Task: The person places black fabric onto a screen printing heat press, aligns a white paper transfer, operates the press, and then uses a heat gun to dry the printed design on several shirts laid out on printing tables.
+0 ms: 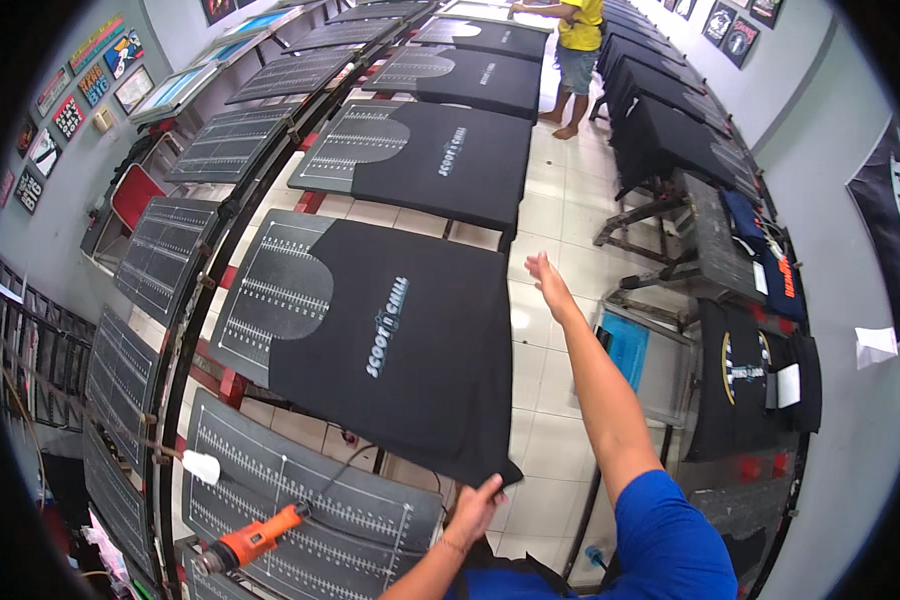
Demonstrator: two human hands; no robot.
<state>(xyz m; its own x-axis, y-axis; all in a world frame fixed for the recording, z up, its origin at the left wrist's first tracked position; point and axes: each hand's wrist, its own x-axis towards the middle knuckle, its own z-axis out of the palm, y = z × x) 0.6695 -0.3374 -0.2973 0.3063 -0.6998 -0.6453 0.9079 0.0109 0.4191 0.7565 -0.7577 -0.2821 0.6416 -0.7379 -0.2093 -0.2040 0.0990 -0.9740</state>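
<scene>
A black T-shirt (410, 330) with a pale blue-grey print is spread over a grey board marked with white rulers (275, 275). The board's marked end shows through the curved neckline. My left hand (477, 508) pinches the shirt's near right corner between thumb and fingers. My right arm reaches forward past the shirt's right edge. At its end my right hand (553, 285) is held out over the floor, fingers extended, with nothing in it. It is apart from the cloth. An orange heat gun (250, 540) lies on the nearest bare marked board (310, 480), left of my left hand.
More boards with black shirts (440, 155) run away in a row ahead. Bare marked boards (165, 250) line the left. To the right stand a blue screen frame (625, 350), a dark bench (715, 240) and folded shirts (740, 370). A person in yellow (578, 40) stands far ahead.
</scene>
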